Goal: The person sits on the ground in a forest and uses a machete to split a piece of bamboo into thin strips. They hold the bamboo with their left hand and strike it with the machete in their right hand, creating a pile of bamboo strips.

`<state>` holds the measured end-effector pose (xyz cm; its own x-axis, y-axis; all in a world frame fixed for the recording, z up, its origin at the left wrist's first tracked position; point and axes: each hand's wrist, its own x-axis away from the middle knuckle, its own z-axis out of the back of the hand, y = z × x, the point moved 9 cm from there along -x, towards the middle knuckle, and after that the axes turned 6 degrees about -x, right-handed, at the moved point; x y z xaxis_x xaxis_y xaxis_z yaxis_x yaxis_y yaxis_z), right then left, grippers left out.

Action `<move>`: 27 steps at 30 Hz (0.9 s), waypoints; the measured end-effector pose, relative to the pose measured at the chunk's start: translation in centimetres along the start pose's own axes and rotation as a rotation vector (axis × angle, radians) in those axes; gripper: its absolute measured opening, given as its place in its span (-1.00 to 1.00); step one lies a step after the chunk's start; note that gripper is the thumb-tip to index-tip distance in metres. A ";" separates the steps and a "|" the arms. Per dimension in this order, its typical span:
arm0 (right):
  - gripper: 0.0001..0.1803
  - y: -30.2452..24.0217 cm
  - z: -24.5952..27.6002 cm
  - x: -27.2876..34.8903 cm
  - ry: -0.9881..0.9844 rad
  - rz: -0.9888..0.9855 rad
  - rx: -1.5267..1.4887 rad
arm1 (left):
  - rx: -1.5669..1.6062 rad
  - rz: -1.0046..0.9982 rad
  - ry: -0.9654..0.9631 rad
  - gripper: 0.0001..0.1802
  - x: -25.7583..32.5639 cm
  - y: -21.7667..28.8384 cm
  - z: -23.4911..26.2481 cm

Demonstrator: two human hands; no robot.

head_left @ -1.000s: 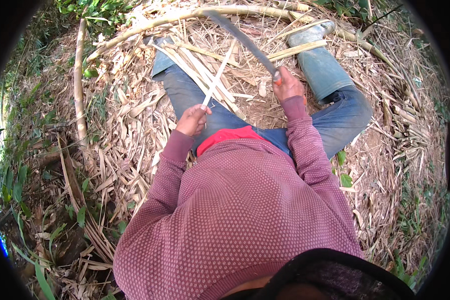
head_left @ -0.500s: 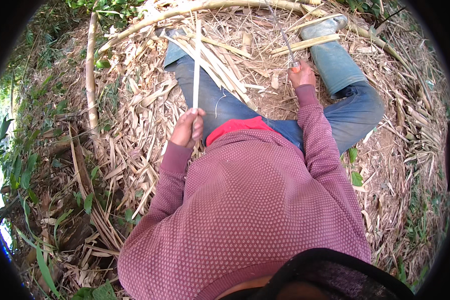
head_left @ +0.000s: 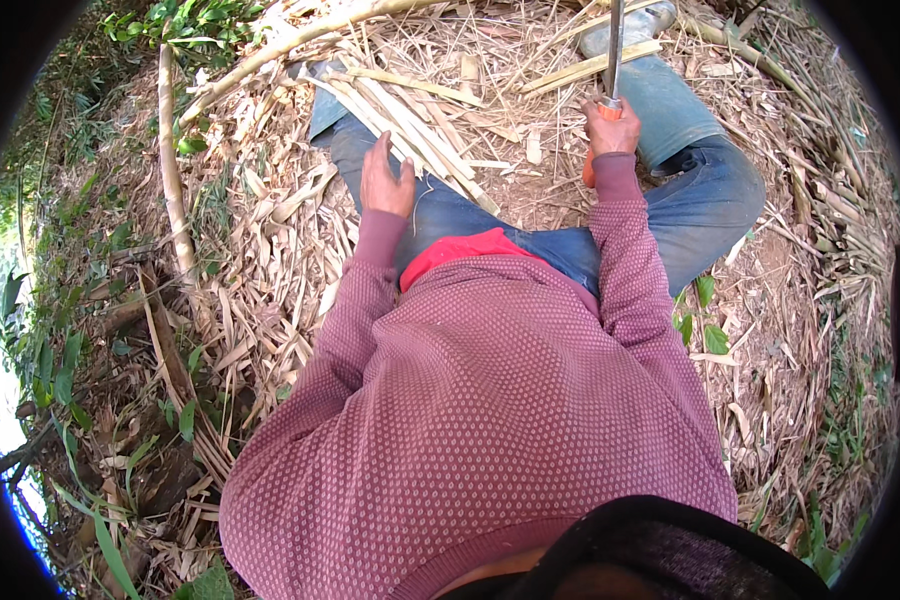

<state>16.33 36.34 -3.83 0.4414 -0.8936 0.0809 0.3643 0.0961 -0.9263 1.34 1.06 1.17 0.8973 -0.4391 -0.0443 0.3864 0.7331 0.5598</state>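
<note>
right hand (head_left: 612, 128) grips a heavy, stiff machete (head_left: 615, 45) by its orange handle; left hand (head_left: 385, 180) open over light split bamboo strips (head_left: 410, 125).

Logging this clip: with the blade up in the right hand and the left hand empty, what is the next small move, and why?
Probably the left hand picks a strip from the split cane strips on the thigh beside it. It is open and holds nothing, while the right hand grips the orange-handled knife, blade upright, with nothing under it to cut.

Long knife (head_left: 613, 50) with orange handle, blade upright; pale split bamboo strips (head_left: 410, 125) slanting across the left thigh.
</note>
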 end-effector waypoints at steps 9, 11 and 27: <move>-0.62 0.1 -1.5 0.3 -0.054 -0.029 -0.022 | -0.482 -0.333 -0.361 -0.76 -14.5 -1.1 -14.2; -0.65 -0.3 -1.2 0.5 -0.044 -0.028 0.016 | -0.607 -0.382 -0.518 -0.74 -14.6 -1.4 -17.5; -0.62 -1.4 -1.1 0.8 -0.035 0.047 -0.057 | -0.478 -0.461 -0.140 -0.86 -19.7 3.8 -7.2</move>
<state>15.33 34.99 -2.89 0.4856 -0.8728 0.0486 0.2953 0.1115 -0.9489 -13.37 16.23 -1.80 0.5942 -0.8016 -0.0654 0.8039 0.5893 0.0806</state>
